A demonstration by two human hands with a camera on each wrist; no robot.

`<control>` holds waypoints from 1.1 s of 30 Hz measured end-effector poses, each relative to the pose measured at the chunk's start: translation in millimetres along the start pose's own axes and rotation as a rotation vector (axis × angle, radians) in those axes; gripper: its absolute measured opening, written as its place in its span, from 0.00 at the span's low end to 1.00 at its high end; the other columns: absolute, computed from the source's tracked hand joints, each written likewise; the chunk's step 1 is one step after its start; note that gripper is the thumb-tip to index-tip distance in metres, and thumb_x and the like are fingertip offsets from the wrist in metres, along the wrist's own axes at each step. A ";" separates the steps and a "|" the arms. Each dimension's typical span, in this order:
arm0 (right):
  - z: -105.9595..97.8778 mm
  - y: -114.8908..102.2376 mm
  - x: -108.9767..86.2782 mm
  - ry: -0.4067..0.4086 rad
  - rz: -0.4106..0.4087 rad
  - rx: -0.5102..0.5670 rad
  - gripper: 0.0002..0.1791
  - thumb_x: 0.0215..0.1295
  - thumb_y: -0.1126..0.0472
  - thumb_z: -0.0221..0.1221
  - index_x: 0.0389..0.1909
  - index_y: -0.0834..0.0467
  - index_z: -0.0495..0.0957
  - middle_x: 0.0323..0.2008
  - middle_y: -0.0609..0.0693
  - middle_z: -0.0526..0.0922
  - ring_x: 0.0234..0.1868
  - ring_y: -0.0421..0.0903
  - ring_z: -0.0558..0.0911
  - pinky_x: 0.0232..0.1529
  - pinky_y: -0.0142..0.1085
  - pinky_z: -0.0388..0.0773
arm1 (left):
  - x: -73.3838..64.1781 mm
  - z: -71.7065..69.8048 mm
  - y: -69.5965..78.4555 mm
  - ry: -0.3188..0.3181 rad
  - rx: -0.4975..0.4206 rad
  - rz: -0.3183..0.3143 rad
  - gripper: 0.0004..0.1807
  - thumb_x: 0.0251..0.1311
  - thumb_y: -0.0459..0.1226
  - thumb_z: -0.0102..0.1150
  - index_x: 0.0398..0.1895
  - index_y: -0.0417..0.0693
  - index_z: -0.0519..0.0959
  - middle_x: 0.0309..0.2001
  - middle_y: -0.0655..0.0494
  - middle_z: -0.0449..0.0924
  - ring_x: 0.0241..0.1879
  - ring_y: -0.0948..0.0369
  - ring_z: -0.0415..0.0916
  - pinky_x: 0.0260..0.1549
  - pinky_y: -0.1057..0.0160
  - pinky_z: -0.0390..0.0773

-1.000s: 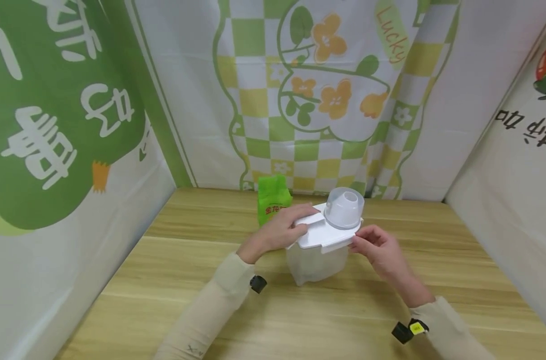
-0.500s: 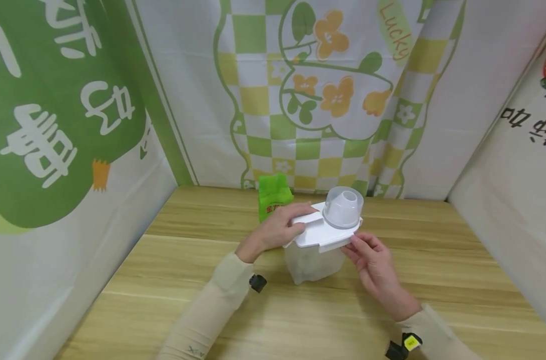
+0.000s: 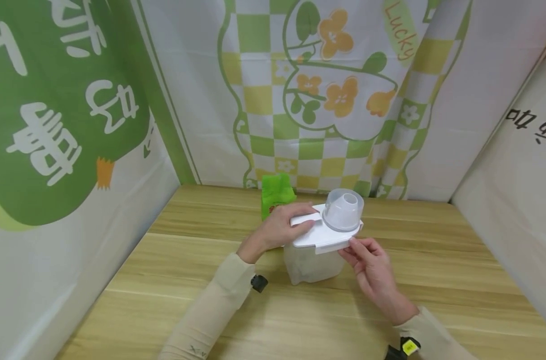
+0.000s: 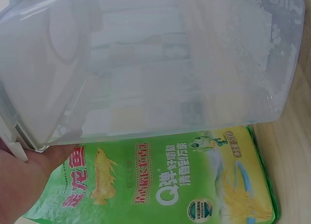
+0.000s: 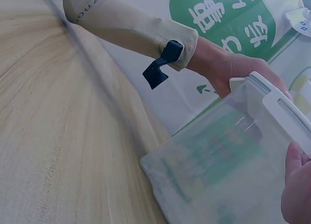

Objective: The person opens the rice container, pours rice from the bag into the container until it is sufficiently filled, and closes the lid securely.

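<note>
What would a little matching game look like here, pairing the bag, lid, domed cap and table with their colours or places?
Things:
1. bag
2. lid
3. domed cap
4. table

Descriptions:
A. white and flat, on top of the container
B. pale, with wood grain
C. mostly green, with printing
D. see-through, standing on the lid

Pairs: 1-C, 2-A, 3-D, 4-B
</note>
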State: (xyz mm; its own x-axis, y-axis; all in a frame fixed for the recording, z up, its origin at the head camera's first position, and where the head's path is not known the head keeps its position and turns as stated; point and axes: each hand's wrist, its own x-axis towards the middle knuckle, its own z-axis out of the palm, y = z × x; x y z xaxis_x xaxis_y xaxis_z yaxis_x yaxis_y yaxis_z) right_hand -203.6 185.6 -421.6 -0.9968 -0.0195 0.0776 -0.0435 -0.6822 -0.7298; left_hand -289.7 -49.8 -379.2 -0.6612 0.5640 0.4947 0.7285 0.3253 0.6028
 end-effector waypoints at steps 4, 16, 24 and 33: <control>-1.2 1.3 -1.0 -0.017 -0.006 0.008 0.08 0.69 0.72 0.54 0.32 0.62 0.79 0.34 0.53 0.84 0.37 0.45 0.87 0.47 0.39 0.85 | -1.9 -0.6 0.7 -0.006 0.015 0.022 0.14 0.64 0.41 0.60 0.51 0.50 0.82 0.55 0.54 0.83 0.60 0.56 0.77 0.56 0.60 0.78; -4.6 -2.0 -5.8 -0.079 0.011 -0.054 0.12 0.72 0.70 0.51 0.32 0.57 0.80 0.36 0.49 0.83 0.39 0.43 0.86 0.48 0.38 0.84 | -5.8 -0.8 6.4 -0.036 0.065 0.040 0.15 0.66 0.42 0.57 0.53 0.50 0.81 0.57 0.53 0.81 0.61 0.57 0.75 0.58 0.58 0.77; -2.0 -1.4 -5.3 -0.082 0.003 -0.088 0.12 0.72 0.71 0.52 0.31 0.58 0.80 0.36 0.49 0.82 0.38 0.42 0.86 0.47 0.37 0.84 | -5.9 -4.7 7.3 -0.064 0.129 0.133 0.16 0.67 0.41 0.53 0.55 0.48 0.80 0.58 0.52 0.80 0.62 0.57 0.74 0.62 0.59 0.74; 1.3 -3.3 -5.4 -0.067 0.019 -0.105 0.12 0.71 0.71 0.53 0.29 0.58 0.79 0.35 0.48 0.82 0.38 0.41 0.85 0.48 0.37 0.84 | -7.8 -5.4 7.8 -0.058 0.160 0.123 0.18 0.67 0.42 0.53 0.57 0.47 0.79 0.59 0.52 0.80 0.64 0.55 0.73 0.65 0.56 0.71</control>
State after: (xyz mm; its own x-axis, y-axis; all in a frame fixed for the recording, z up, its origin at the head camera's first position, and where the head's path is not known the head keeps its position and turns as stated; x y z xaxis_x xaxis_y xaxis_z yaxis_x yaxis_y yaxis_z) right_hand -198.0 187.0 -418.8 -0.9910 -0.0826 0.1056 -0.0350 -0.6009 -0.7985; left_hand -279.8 -55.8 -375.0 -0.5570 0.6485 0.5189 0.8256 0.3646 0.4306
